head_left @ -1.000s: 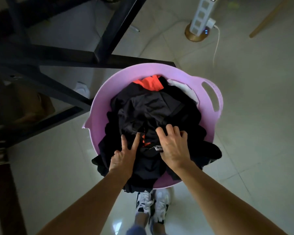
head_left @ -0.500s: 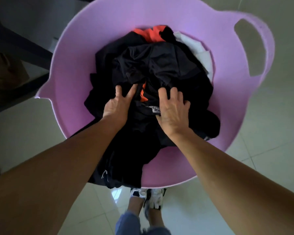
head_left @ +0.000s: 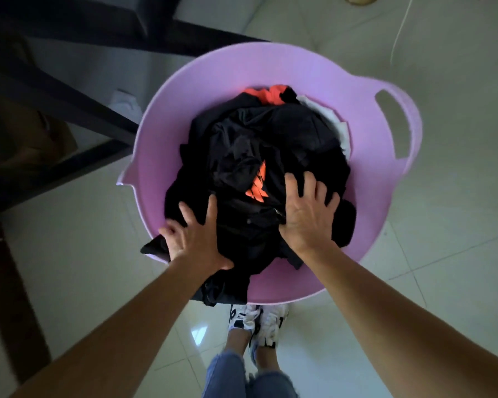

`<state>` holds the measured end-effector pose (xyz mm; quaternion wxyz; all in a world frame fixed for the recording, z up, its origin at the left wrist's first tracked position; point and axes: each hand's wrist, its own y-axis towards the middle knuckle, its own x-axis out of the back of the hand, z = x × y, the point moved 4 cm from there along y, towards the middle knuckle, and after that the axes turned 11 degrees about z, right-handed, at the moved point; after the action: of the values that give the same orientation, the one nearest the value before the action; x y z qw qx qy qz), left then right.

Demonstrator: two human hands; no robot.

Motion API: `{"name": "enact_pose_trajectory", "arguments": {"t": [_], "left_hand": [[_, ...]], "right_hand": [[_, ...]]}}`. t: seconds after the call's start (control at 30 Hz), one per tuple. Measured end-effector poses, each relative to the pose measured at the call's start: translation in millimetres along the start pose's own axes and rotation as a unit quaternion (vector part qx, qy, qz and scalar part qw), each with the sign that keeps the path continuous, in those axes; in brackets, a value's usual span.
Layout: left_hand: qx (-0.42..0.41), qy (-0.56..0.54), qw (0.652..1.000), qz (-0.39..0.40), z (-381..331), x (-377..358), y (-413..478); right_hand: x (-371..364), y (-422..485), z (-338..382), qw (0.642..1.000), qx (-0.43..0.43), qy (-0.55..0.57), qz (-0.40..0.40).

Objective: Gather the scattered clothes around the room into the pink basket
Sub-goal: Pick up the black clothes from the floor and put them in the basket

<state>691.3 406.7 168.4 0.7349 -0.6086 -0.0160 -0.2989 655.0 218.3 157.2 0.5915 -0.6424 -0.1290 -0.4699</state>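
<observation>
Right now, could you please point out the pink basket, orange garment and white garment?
pink basket (head_left: pixel 270 70): head view, bare far inner wall.
orange garment (head_left: pixel 270 94): head view, fold showing at the far side.
white garment (head_left: pixel 337 124): head view, strip by the right wall.

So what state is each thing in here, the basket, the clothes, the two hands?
pink basket: upright on the floor.
black clothes: heaped inside, part hanging over the near rim.
orange garment: mostly buried, far side.
white garment: tucked against the far right wall.
left hand: open, pressing the clothes at the near rim.
right hand: open, fingers spread on the heap.
</observation>
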Motion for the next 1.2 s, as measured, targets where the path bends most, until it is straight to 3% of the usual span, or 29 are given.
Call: {"name": "enact_pose_trajectory", "arguments": {"t": [0.1,0.27,0.43,0.57,0.67,0.8,0.93,1.2], "left_hand": [[-0.023,0.036,0.999,0.021,-4.8,-8.9,-24.2],[-0.097,-0.145,0.983,-0.06,13.2,50.8,-36.9],[-0.121,-0.252,0.958,-0.066,35.9,99.8,-60.1],[-0.198,-0.299,0.927,-0.112,25.1,129.4,-79.3],[-0.257,-0.286,0.902,-0.198,10.9,149.9,-98.0],[-0.308,-0.22,0.893,-0.243,1.6,161.3,-123.2],[-0.268,-0.16,0.922,-0.23,23.4,149.4,-146.1],[-0.276,-0.224,0.914,-0.194,47.7,131.5,-218.9]], "right_hand": [[16.8,-31.7,23.8,0.999,0.03,-0.005,-0.039],[49.8,-63.7,58.1,0.994,0.061,0.061,-0.071],[89.0,-88.6,51.6,0.989,0.026,0.096,-0.112],[100.2,-99.8,53.3,0.99,0.031,0.063,-0.125],[107.9,-103.8,66.0,0.991,0.038,0.015,-0.126],[123.6,-113.8,78.8,0.991,0.047,-0.007,-0.126],[136.6,-147.1,82.0,0.994,0.046,0.005,-0.096],[174.1,-238.9,57.0,0.988,0.016,0.116,-0.104]]}}
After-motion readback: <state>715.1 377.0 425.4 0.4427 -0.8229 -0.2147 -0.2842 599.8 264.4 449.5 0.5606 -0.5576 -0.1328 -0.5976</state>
